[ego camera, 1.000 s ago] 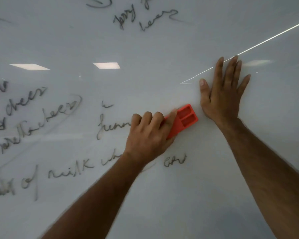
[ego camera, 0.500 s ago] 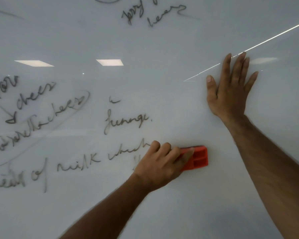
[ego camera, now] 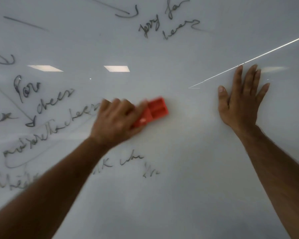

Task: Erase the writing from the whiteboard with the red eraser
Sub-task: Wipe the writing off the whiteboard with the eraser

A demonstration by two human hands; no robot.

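The whiteboard [ego camera: 188, 195] fills the whole view. My left hand [ego camera: 116, 119] grips the red eraser [ego camera: 153, 112] and presses it flat on the board near the middle; hand and eraser are motion-blurred. My right hand [ego camera: 240, 100] lies flat on the board to the right, fingers spread and pointing up, holding nothing. Dark handwriting [ego camera: 47, 125] covers the board's left part. A few words [ego camera: 166, 25] sit at the top centre. Partial words [ego camera: 128, 163] remain below the eraser, partly hidden by my left forearm.
Ceiling lights [ego camera: 116, 68] reflect in the glossy board. A thin bright line [ego camera: 248, 61] runs diagonally from the upper right toward my right hand. The board between my hands and below them bears no writing.
My left hand swept the eraser up from the lower line to the row above; the word that stood there no longer shows. My right hand stays flat on the board.
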